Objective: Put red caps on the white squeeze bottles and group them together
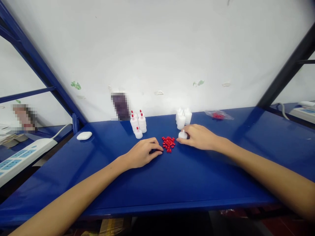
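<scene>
a pale wall (157,49) backs a glossy blue metal-looking tabletop (147,193). the right hand (195,136), forearm slanting in from the right, grips a small white plastic bottle (182,135) with a bare nozzle, just right of a loose pile of small red plastic caps (168,143). the left hand (142,153) curls at the pile's left edge, thumb and forefinger bent inward (whether they pinch a cap, i cannot tell). the step seems to be taking up a cap; the next move calls for a fine pinch and a steady bottle.
</scene>
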A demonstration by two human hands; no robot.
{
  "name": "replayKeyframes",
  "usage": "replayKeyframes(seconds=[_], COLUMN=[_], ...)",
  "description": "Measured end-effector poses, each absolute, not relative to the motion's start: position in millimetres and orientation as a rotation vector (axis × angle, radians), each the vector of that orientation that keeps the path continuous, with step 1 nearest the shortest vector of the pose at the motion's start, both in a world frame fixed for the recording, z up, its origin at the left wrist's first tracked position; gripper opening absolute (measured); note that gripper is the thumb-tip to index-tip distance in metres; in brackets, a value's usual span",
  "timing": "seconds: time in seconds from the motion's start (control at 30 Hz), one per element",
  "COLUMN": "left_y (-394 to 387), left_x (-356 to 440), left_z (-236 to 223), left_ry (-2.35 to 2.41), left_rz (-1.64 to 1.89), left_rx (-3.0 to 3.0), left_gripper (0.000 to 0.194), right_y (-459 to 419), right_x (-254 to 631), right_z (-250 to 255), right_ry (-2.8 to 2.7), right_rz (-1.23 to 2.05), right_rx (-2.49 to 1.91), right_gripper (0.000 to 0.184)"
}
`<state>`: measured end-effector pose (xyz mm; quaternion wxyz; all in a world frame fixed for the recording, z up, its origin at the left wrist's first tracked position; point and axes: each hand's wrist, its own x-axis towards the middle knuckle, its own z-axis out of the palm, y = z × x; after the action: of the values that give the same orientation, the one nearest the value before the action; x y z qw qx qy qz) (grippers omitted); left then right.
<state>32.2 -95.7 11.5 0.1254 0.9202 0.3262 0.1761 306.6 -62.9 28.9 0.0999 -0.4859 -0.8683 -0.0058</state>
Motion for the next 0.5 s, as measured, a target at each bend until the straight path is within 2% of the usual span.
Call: replayKeyframes(seconds=[0.13, 0.3, 0.5], left_y=[-92.9, -90.3, -88.6], left_x=[31.8, 30.0, 29.3], left_z=[9.9, 5.4, 3.9], left_ry=[0.972, 0.987, 0.956], left_rz=[0.553, 0.639, 0.662], left_rx=[2.614, 2.617, 2.642], left_gripper=[0.019, 0.024, 0.026], right_y=[-63.0, -63.9, -66.6], right_x=[300.7, 300.5, 300.1], right_z=[24.4, 23.2, 24.9], right_ry=[-2.568, -2.578, -2.575], right_rz=[-0.127, -0.01, 0.104], right_rx=[-1.314, -1.261, -1.288], right_gripper=[0.041, 0.038, 0.026])
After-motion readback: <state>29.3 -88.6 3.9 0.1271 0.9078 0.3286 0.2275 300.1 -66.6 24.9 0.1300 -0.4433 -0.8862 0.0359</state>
